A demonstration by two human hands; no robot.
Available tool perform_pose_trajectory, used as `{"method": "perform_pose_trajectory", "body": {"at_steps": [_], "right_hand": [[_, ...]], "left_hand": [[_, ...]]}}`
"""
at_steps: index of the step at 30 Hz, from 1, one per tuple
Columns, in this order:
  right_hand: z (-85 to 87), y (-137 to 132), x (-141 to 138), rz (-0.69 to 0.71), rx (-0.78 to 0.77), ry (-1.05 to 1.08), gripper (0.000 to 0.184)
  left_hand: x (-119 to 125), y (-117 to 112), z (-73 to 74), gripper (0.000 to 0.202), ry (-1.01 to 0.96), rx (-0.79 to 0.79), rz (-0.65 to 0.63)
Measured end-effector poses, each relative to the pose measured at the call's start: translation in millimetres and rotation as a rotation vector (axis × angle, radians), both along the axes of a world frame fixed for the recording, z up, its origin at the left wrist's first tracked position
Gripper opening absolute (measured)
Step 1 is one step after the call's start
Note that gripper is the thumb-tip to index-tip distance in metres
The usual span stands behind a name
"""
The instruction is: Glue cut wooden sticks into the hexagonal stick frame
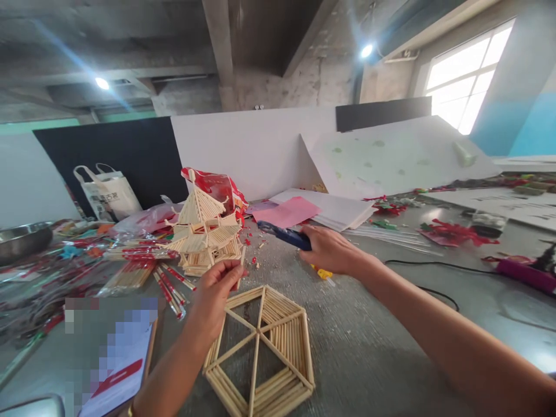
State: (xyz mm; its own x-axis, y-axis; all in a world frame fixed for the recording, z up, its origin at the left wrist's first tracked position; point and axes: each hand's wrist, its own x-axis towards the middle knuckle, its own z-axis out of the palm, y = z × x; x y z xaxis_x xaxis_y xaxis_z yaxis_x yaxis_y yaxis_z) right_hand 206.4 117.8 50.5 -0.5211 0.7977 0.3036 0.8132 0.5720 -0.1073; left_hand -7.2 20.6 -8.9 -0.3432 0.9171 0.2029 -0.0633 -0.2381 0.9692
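My left hand [221,284] is closed in a pinch on a short wooden stick [243,255], above the rim of a flat wooden stick frame [306,347]. This many-sided frame lies on the table, its spokes meeting in the middle; some sections are filled with rows of sticks and others are partly open. Farther right, my right hand [325,249] is closed round a dark blue hand tool [284,234] pointing left; its exact kind is unclear. Behind my left hand stands a tiered pagoda model [204,231] made of sticks.
Packs of sticks [169,289], a clipboard [117,376] and a metal bowl [26,240] lie at left. Under my right hand is a small yellow object [322,272]. Pink paper [293,212] lies behind; a black cord [434,266] and red scraps [460,231] are at right.
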Motion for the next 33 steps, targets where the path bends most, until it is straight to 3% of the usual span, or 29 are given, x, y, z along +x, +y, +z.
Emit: {"method": "perform_pose_trajectory", "body": {"at_steps": [4,11,20,33], "right_hand": [[-9.3,-4.3,-7.7,0.039,0.013,-0.092,0.019],[-22.5,-13.5,-17.7,0.125,-0.030,-0.126,0.016],[-25.5,-26.2,-24.5,0.165,-0.138,-0.109,0.018],[-34.5,-24.8,-30.3,0.128,-0.162,-0.073,0.018]], "left_hand": [[-4.5,1.7,0.3,0.025,0.000,0.077,0.123],[-4.5,3.9,-2.0,0.024,0.171,0.123,0.229],[-5.7,6.3,-6.4,0.023,0.289,0.135,0.250],[-8.0,7.9,-6.3,0.024,0.432,0.086,0.322]]}}
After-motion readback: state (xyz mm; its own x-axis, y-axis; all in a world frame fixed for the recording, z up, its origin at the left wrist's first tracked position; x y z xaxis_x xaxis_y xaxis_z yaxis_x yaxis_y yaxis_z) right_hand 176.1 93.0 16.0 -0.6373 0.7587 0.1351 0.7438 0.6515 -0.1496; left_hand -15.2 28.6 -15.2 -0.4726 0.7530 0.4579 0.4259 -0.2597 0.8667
